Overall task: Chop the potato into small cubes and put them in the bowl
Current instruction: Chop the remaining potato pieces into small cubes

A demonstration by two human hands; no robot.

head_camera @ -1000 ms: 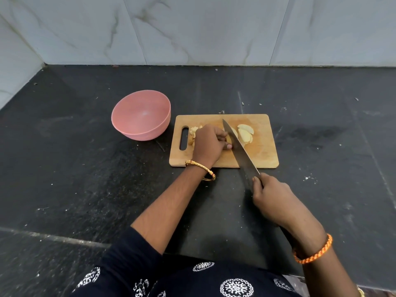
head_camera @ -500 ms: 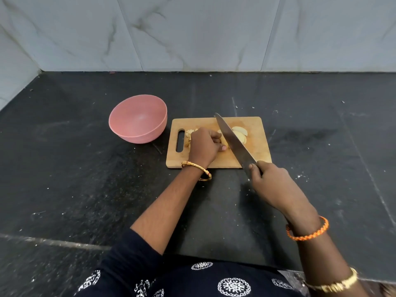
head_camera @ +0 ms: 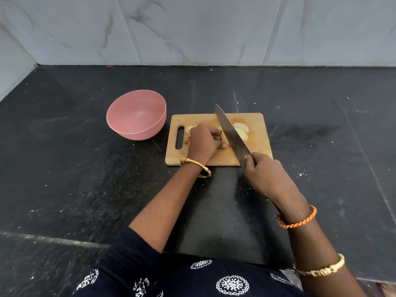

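I have one wooden board on the dark counter, its long side running left to right and its handle slot at the left end. One pink bowl stands just left of the board, upright, with nothing I can see in it. The potato lies on the middle of the board, mostly under my left hand, whose fingers curl down over it and hold it in place; how the piece lies under the hand I cannot tell. At least three pale slices lie overlapping just right of the blade, toward the board's far right part, and a few small cut bits show at the left of my knuckles, near the slot; I cannot count those. I have one knife; its long axis runs on a slant from near right to far left, the tip pointing away from me past the board's far edge, the blade just right of my left fingertips. My right hand is wrapped round the handle at the board's near edge. I wear one gold bangle on the left wrist, one orange band on the right wrist, and a second gold bangle higher up that arm.
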